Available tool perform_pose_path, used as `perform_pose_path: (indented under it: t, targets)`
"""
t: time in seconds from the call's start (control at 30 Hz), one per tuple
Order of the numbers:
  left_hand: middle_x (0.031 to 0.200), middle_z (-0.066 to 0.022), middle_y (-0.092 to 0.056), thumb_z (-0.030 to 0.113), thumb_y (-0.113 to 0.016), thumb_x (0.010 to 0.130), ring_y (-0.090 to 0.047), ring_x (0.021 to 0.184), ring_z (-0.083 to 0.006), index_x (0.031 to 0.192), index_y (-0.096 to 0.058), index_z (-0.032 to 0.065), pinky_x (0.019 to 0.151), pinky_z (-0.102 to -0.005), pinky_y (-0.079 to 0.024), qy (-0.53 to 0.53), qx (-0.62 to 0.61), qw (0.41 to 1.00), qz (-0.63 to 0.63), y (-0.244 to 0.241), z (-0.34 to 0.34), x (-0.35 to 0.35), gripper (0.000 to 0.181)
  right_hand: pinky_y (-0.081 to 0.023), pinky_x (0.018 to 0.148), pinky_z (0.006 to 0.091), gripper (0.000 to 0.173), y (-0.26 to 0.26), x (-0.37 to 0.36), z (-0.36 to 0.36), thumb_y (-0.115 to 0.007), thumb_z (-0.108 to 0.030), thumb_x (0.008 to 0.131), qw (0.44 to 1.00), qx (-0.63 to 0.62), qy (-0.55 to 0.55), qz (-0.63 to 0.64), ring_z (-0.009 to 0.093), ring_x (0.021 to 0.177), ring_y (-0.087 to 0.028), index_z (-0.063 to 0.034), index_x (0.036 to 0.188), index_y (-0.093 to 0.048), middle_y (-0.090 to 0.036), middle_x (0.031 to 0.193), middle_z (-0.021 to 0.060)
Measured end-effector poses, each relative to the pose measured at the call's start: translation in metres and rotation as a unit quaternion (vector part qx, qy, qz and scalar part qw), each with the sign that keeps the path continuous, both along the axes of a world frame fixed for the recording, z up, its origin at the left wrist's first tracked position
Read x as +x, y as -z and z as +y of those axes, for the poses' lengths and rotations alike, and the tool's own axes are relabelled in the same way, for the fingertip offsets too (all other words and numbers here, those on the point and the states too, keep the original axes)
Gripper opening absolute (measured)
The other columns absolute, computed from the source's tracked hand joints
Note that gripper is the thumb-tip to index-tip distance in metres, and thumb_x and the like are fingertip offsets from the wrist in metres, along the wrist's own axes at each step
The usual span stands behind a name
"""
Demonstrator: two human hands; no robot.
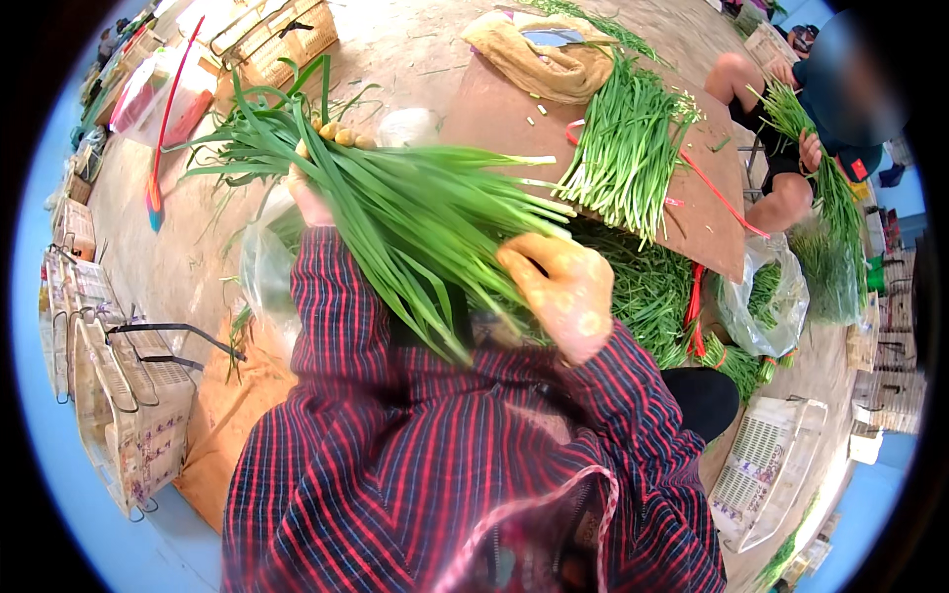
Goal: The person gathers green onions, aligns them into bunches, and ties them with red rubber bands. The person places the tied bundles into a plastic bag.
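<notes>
A large bunch of garlic chives (415,185) lies across my lap view, leaves to the left and pale cut ends to the right. My left hand (315,181), with yellow-coated fingertips, is closed around its leafy part. My right hand (567,285), also yellow-coated, has curled fingers at the bunch's lower right edge. Whether any stalks are pinched there is hidden. Beyond it, a second pile of chives (623,148) rests on a brown board (489,111), with red ties (715,185) beside and under it.
A tan cloth (511,52) with a metal blade (552,37) sits on the board. Loose greens (630,289) fill the space under it. A plastic bag (764,326), crates (141,422) and a wicker basket (296,37) stand around. Another person's hand (808,152) holds greens at right.
</notes>
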State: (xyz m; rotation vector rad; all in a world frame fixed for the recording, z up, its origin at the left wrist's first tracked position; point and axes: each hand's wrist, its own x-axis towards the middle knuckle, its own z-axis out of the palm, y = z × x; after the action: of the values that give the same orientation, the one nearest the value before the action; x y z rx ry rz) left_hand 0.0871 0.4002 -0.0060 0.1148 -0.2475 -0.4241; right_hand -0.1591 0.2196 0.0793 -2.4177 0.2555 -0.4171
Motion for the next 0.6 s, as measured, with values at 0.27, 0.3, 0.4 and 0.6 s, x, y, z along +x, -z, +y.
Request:
perform_pose_path:
  t: [0.27,0.3,0.4,0.6]
  targets:
    - [0.094,-0.0046,-0.064,0.022,-0.051,0.095,-0.061,0.086,-0.0199,0.103,-0.062,0.0052,0.086,-0.0411,-0.051,-0.014,-0.038,0.999,0.032,0.007,-0.001,-0.001,0.021,-0.057,0.074,0.0383,0.020,0.038,-0.123,-0.114,-0.066,-0.019,0.085,0.965,-0.142,-0.010,0.222,0.028,0.082,-0.071,-0.0086,0.098,-0.076,-0.073,0.090,0.0128]
    - [0.094,-0.0046,-0.064,0.022,-0.050,0.096,-0.061,0.087,-0.0199,0.103,-0.062,0.0053,0.086,-0.0412,-0.051,-0.018,-0.042,0.999,0.029,0.007,-0.003,-0.002,0.022,-0.057,0.076,0.0386,0.022,0.021,-0.103,-0.090,-0.066,-0.018,0.085,0.982,-0.085,-0.017,0.165,0.029,0.084,-0.071,-0.0080,0.102,-0.076,-0.072,0.095,0.0136]
    - [0.092,-0.0048,-0.064,0.023,-0.048,0.096,-0.062,0.087,-0.0201,0.102,-0.062,0.0058,0.086,-0.0409,-0.051,-0.021,-0.038,0.999,0.028,0.007,-0.002,-0.003,0.022,-0.051,0.091,0.0380,0.026,0.016,-0.055,-0.025,-0.067,-0.016,0.087,0.978,0.211,0.007,-0.004,0.030,0.105,-0.064,-0.0066,0.111,-0.074,-0.068,0.110,0.0172]
    - [0.084,-0.0041,-0.060,0.021,-0.050,0.096,-0.058,0.082,-0.0187,0.093,-0.059,0.0066,0.085,-0.0390,-0.048,-0.001,-0.020,1.000,0.003,0.001,0.006,0.004,0.018,-0.047,0.098,0.0371,0.031,0.052,-0.008,0.002,-0.082,-0.012,0.074,0.981,0.166,0.067,-0.078,0.028,0.106,-0.065,-0.0036,0.103,-0.077,-0.071,0.108,0.0144]
